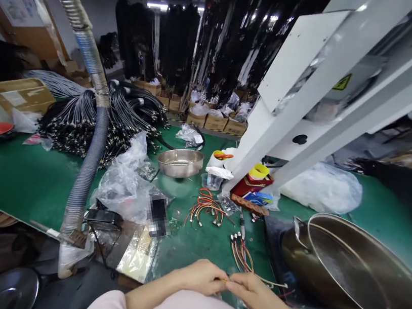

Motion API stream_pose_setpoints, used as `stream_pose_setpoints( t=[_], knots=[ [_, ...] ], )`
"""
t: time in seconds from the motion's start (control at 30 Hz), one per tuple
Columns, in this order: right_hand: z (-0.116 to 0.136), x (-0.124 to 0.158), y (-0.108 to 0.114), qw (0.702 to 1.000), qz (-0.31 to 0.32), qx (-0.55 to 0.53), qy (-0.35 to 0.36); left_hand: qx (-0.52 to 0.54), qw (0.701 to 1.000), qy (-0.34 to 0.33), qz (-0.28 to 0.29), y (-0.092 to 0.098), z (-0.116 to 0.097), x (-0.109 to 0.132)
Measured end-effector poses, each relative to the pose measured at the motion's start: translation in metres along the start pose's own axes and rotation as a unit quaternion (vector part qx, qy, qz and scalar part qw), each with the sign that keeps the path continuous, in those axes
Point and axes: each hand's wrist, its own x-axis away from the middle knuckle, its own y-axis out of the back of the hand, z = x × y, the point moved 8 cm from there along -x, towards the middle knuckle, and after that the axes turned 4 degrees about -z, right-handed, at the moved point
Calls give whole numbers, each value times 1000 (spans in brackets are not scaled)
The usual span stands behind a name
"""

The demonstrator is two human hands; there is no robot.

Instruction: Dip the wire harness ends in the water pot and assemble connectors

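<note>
My left hand (205,276) and my right hand (251,291) meet fingertip to fingertip just in front of my body. Both are closed in a pinch on a thin yellow wire (223,280), of which only a short bit shows. Beyond my right hand lies a bundle of red, yellow and black wires (242,257) with white connectors, on the green tabletop (189,251). One pale wire (272,282) with a connector end sticks out past the back of that hand. Farther off is a loose heap of orange, red and black wires (207,205).
A big metal pot (301,259) stands at the right, below a slanting white frame (317,72). A ribbed duct (91,155) comes down on the left. A steel bowl (180,164), plastic bags (122,186), a red box (250,184) and piled black cables (82,120) lie beyond.
</note>
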Motion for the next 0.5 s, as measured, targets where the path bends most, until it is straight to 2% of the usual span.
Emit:
stream_pose_setpoints(
  t=[0.13,0.23,0.3,0.4,0.43,0.5],
  knots=[
    [-1,9,7,999,-42,12,3,37,999,28,-3,5,6,-1],
    [1,22,22,992,-118,14,30,119,990,62,-40,13,14,-1],
    [-2,31,27,986,-160,31,45,225,966,117,-50,11,26,-2],
    [-9,39,21,981,-168,55,74,362,909,198,-49,-1,42,-4],
    [-11,41,18,981,-166,59,87,380,899,212,-57,-3,46,-5],
    [-12,45,15,975,-176,68,114,373,896,228,-80,-4,52,-6]
  ],
)
